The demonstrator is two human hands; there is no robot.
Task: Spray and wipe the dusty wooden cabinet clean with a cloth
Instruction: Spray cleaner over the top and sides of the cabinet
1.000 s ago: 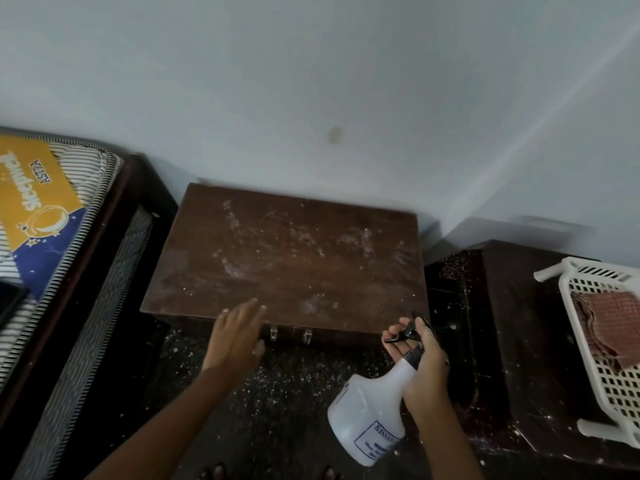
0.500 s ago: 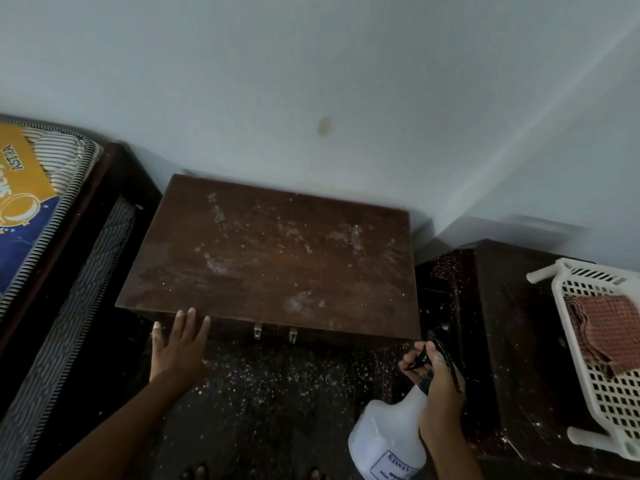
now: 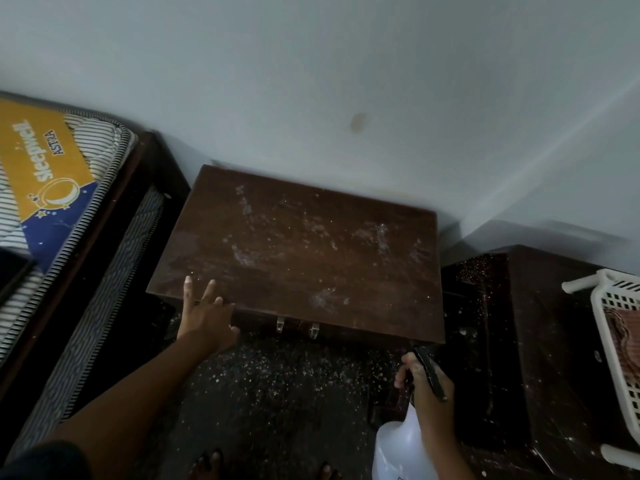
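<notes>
A low brown wooden cabinet stands against the wall, its top streaked with white dust. My left hand lies at its front left edge, fingers straight and spread, tips on the top. Low at the right, my right hand grips the neck of a white spray bottle with a black trigger head, held below the cabinet's front right corner. A reddish-brown cloth lies in the white basket at the far right.
A mattress on a dark bed frame fills the left side. A dark wooden unit stands at the right with a white plastic basket on it. The dark floor before the cabinet is speckled with dust. My feet show at the bottom edge.
My left hand has dropped from the cabinet's front edge, swung left, then come back up onto the front left edge. The spray bottle has sunk lower and moved right.
</notes>
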